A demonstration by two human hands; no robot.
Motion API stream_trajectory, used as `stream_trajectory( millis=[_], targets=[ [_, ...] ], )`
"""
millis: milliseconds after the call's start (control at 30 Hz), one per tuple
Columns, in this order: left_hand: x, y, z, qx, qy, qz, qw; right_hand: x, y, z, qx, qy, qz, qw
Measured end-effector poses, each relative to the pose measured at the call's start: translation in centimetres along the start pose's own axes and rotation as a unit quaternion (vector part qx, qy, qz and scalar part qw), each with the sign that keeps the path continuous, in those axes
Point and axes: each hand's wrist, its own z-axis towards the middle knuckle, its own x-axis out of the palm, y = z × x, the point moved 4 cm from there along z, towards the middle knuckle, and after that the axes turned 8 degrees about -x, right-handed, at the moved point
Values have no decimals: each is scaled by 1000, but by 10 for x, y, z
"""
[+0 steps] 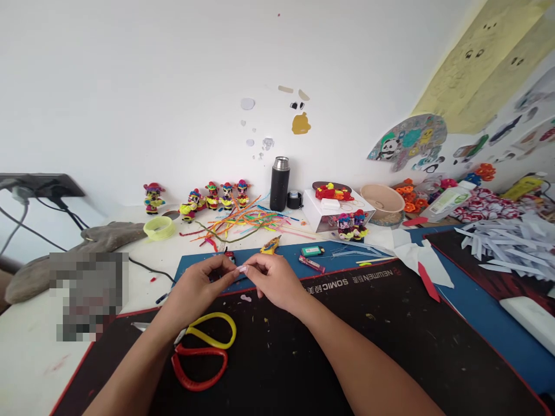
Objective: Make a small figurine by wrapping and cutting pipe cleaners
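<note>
The fingers [255, 271] of the left hand [197, 289] and right hand [280, 283] meet tip to tip, pinching a small white piece [241, 269] between them; both sides probably hold it because something so slight needs steadying from each end. Just nearer the body, a pale scrap [245, 298] lies on the black mat [347, 341]. Closer still, toward the left forearm, scissors [200, 351] rest with their yellow and red loops exposed, seemingly aside so the fingers work unobstructed. Just beyond the fingers is a yellow tool [269, 245]; off to their right, a green lighter [313, 251] and a red lighter [312, 264] lie close together, likely for easy reach. Farther out, coloured strips [243, 219] spread over the pale tabletop [30, 370], and a dark flask [279, 188] stands by the wall, perhaps to avoid knocks.
</note>
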Motion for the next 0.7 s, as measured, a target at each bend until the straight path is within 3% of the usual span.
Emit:
stream_trajectory(
  millis=[200, 533, 700],
  targets=[
    [7, 6, 0, -31, -49, -88, 994, 4, 1, -2, -3, 1, 22, 1000],
    [11, 3, -3, 10, -124, -38, 992, 13, -6, -1, 44, -13, 108, 993],
    [17, 9, 0, -20, -93, -128, 987, 16, -9, 0, 37, -24, 115, 992]
  ],
)
